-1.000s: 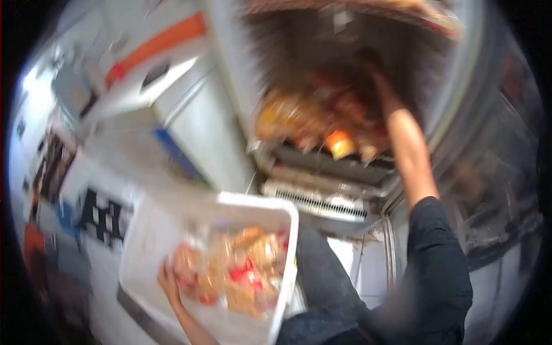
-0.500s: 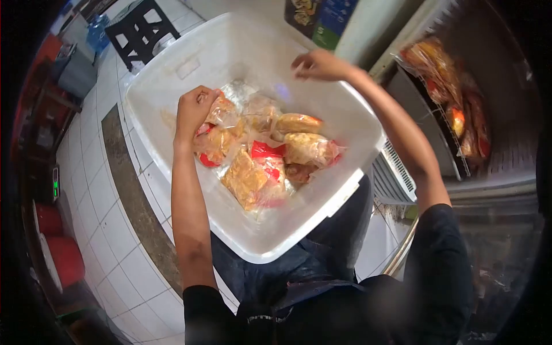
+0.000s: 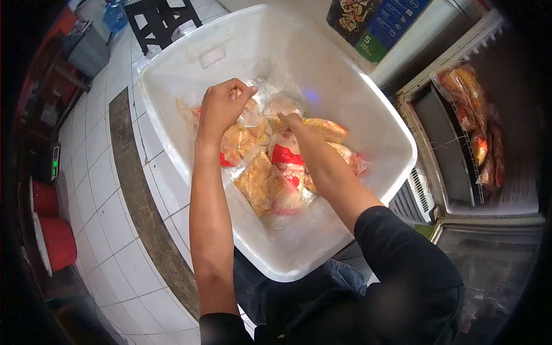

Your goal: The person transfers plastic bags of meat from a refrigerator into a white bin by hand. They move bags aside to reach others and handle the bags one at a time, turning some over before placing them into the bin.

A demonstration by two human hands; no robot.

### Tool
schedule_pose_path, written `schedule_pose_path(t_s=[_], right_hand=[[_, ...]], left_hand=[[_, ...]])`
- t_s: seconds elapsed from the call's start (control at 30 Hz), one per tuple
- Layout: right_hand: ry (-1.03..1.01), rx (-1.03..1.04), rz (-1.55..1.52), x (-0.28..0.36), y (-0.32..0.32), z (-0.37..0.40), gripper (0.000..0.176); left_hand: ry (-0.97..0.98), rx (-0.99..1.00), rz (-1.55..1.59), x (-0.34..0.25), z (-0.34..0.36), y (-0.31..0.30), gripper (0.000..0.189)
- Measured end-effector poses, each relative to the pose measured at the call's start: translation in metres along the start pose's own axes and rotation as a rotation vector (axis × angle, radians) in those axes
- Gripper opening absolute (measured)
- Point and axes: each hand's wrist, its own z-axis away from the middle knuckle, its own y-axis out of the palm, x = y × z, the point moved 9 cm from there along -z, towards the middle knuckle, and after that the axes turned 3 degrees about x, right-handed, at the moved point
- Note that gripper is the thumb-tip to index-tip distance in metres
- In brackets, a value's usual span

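A large white plastic tub [image 3: 368, 115] holds several clear plastic bags of yellowish-orange food, some with red printing. My left hand [image 3: 221, 109] hovers over the bags on the tub's left side, its fingers curled in a loose fist with nothing visible in them. Just under it lies a food bag [image 3: 248, 115]. Reaching into the middle, my right hand [image 3: 291, 122] is down at the bags beside a clear bag [image 3: 282, 105]; its fingers are mostly hidden. Nearer me are a flat yellow-orange bag [image 3: 256, 185] and a bag with a red label [image 3: 287, 156].
To the right, an open fridge or freezer [image 3: 434, 213] has more bagged food [image 3: 466, 100] on a wire rack. A black stool [image 3: 158, 23] stands beyond the tub. Red containers [image 3: 60, 244] and a green-lit display [image 3: 55, 164] are at left, past the tiled floor [image 3: 109, 230].
My right hand has come down from above the tub's far right side to the bags in the middle. My left hand has come off the bag it was touching. The view has shifted slightly.
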Motion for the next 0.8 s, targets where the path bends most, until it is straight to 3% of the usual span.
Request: schedule_pose_path(t_s=[0.03,0.13,0.23,0.33,0.43,0.53,0.63,0.8], right_hand=[[0.024,-0.011,-0.044,-0.001,-0.001,-0.004,0.055],[-0.258,-0.099,0.567,0.022,-0.011,-0.001,0.058],[-0.475,-0.342,0.686,0.061,-0.023,0.016,0.058],[-0.329,-0.518,0.596,0.059,-0.054,0.010,0.061],[-0.272,-0.465,0.352,0.037,-0.053,-0.066,0.064],[-0.193,-0.452,-0.220,0.005,-0.058,-0.075,0.074],[-0.242,-0.199,-0.483,0.018,-0.018,-0.105,0.081],[-0.240,-0.290,-0.204,0.032,-0.022,-0.031,0.078]], left_hand=[[0.008,-0.004,0.020,-0.002,0.000,0.001,0.030],[0.019,-0.008,0.032,-0.007,0.000,0.000,0.028],[-0.011,-0.011,0.011,-0.002,0.001,-0.005,0.026],[0.013,-0.048,-0.013,0.000,0.002,-0.009,0.025],[0.029,-0.078,-0.016,-0.002,-0.004,-0.010,0.025],[0.014,-0.072,-0.049,-0.006,-0.010,-0.008,0.025],[0.002,-0.077,-0.104,-0.004,-0.010,-0.004,0.025],[-0.012,-0.086,-0.171,-0.001,-0.011,-0.003,0.026]])
